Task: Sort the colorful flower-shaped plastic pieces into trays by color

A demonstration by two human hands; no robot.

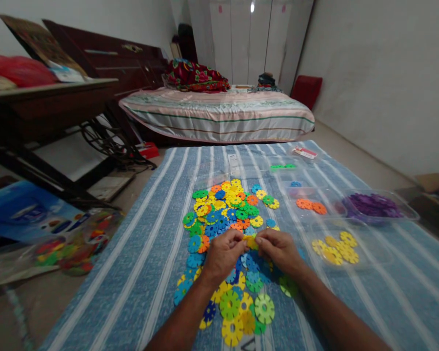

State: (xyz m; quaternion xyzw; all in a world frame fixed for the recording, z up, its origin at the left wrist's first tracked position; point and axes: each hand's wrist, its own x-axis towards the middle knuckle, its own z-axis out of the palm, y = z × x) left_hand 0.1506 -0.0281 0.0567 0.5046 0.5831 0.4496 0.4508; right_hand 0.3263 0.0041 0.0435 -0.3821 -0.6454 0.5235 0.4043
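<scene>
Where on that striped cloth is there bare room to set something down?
Bare patches: the striped cloth left of the mixed disc pile, and near right, between the right forearm and the yellow-disc container. Crowded: the middle, under the left hand and right hand.

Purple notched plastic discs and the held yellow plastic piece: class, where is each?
Purple notched plastic discs (374,205), head view: the pile's middle.
Held yellow plastic piece (251,242), head view: its exposed middle.

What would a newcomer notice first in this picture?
Probably the pile of multicoloured notched plastic discs on the blue, white-striped cloth, where the left hand and right hand hold a yellow piece. Next come purple discs in a clear plastic box at right, then the red floral bedding on the striped bed behind.
</scene>
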